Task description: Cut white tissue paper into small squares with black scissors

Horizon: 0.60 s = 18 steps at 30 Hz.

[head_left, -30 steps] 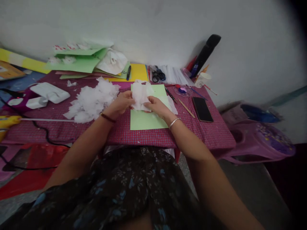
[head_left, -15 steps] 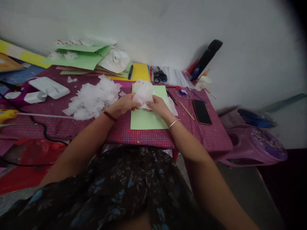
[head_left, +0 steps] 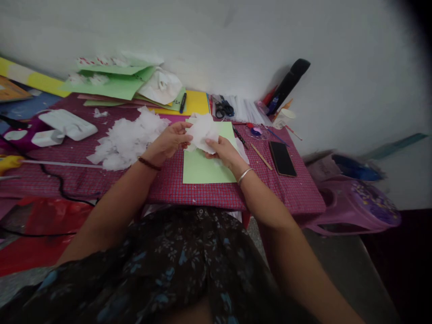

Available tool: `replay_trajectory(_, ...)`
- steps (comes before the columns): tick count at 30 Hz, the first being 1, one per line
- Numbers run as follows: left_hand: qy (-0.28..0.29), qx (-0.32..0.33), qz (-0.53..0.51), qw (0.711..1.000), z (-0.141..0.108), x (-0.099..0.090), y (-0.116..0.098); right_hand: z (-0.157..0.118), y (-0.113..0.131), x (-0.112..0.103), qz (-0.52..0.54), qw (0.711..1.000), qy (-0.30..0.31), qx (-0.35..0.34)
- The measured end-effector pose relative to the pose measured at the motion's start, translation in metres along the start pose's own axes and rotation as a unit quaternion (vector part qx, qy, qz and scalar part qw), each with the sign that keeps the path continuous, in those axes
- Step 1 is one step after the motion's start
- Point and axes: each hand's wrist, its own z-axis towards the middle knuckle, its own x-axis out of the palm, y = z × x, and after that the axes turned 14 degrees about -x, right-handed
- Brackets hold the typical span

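Observation:
Thin white tissue paper (head_left: 204, 131), crumpled and layered, is held up over a light green sheet (head_left: 205, 171). My left hand (head_left: 171, 143) has its fingers closed at the paper's left edge. At the lower right of the paper, my right hand (head_left: 227, 154) grips it with the thumb on top; its other fingers are partly hidden beneath. A loose heap of torn white tissue pieces (head_left: 126, 139) lies left of the green sheet, close to my left wrist.
Scissors (head_left: 224, 107) and a black pen (head_left: 182, 103) lie at the back. A wooden stick (head_left: 261, 156) and a phone (head_left: 282, 158) are to the right. A glue gun (head_left: 8, 163) and a black cord (head_left: 60, 180) are at left. A pink stool (head_left: 337, 204) stands beyond the table.
The left hand has shifted slightly left and up along the tissue paper's edge. The paper has turned and spread a little, while the right hand keeps its hold.

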Motion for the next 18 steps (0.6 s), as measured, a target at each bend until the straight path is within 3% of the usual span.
replay_trajectory(5,0.073,0.01,0.037,0.997,0.001,0.011,0.011,-0.004,0.003,0.01,-0.029,0.999,0.007,0.037)
replay_trajectory(13,0.058,0.056,0.045,0.996,0.0,0.015,0.01,-0.002,0.0,0.014,-0.091,0.995,-0.011,0.029)
replay_trajectory(18,0.059,0.046,0.051,0.996,-0.001,0.015,0.009,0.0,-0.002,0.012,-0.148,0.988,-0.009,0.028)
